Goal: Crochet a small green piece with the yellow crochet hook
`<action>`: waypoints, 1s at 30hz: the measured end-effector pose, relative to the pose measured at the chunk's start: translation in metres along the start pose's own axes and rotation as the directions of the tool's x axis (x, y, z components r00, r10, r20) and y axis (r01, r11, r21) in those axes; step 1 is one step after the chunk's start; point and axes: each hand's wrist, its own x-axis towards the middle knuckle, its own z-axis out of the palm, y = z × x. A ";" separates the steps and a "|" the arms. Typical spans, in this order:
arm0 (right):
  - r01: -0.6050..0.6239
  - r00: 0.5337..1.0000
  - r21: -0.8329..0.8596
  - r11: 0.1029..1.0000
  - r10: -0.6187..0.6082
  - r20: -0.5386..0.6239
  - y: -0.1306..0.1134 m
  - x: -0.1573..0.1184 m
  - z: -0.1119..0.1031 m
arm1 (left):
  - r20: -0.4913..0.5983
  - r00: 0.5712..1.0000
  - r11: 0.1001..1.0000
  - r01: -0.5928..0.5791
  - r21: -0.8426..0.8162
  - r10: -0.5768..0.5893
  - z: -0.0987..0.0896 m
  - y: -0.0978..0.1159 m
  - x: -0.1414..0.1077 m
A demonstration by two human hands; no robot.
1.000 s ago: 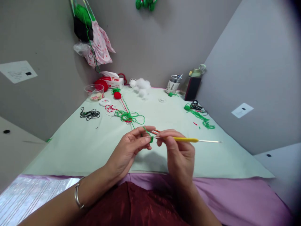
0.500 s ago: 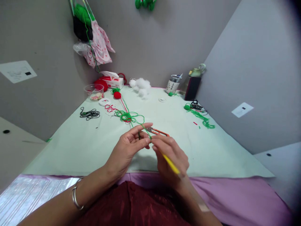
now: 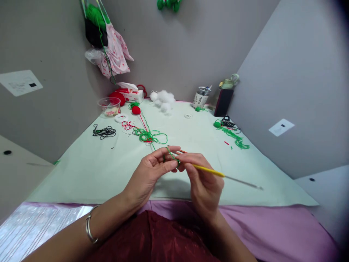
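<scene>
Green yarn (image 3: 178, 163): between both hands, above the desk (image 3: 109, 171).
Left hand (image 3: 152, 167): thumb and fingers pinching it, a strand over the forefinger.
Right hand (image 3: 205, 185): curled closed around a yellow hook (image 3: 209, 170).

Left forearm (image 3: 111, 213) entered from 8 o'clock, right forearm (image 3: 227, 236) from 5. Left hand (image 3: 144, 173): index finger (image 3: 160, 151) extended between 2 and 3 o'clock, thumb (image 3: 165, 168) beneath, nearly parallel. Right hand (image 3: 205, 185) curled in a pinch grip, index finger aimed at 9, thumb toward 11. Both hands' fingertips converged slightly 6 o'clock of view centre; contact between hands unclear.
</scene>
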 end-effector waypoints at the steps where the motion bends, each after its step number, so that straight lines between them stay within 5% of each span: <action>1: 0.076 0.997 -0.097 0.992 -0.075 0.007 0.002 -0.003 0.000 | -0.004 1.000 1.000 0.019 -0.022 -0.019 0.000 -0.001 0.001; 4: 0.227 0.973 -0.278 0.933 -0.231 0.019 0.005 -0.009 -0.002 | 0.037 0.993 0.985 0.116 -0.125 -0.113 -0.003 -0.003 0.003; 7: 0.041 0.995 -0.090 0.995 -0.049 -0.091 0.002 -0.002 -0.005 | 0.022 0.989 0.972 0.151 -0.181 -0.150 -0.006 -0.001 0.005; 10: -0.169 0.973 0.200 0.965 0.195 -0.120 -0.002 0.007 -0.006 | -0.048 0.995 0.985 0.080 -0.151 -0.088 -0.005 0.002 0.005; 16: -0.169 0.984 0.176 0.970 0.176 -0.023 -0.002 0.009 -0.005 | 0.010 1.000 0.999 0.024 -0.023 -0.023 0.001 0.001 0.000; 21: -0.269 0.960 0.320 0.908 0.281 0.011 -0.003 0.009 -0.010 | 0.021 1.000 0.999 0.018 0.028 -0.019 -0.003 0.005 -0.001; 25: 0.001 1.000 -0.021 1.000 0.000 0.023 -0.001 0.001 -0.009 | -0.036 0.999 0.997 -0.017 0.070 0.019 -0.003 0.005 -0.001; 27: 0.191 0.981 -0.196 0.962 -0.179 0.077 0.003 -0.004 -0.006 | -0.053 0.999 1.000 -0.004 0.023 0.005 -0.002 0.003 -0.001; 30: 0.168 0.985 -0.219 0.961 -0.170 0.011 0.006 -0.008 -0.003 | -0.007 0.992 0.986 0.123 -0.113 -0.125 -0.003 0.001 0.000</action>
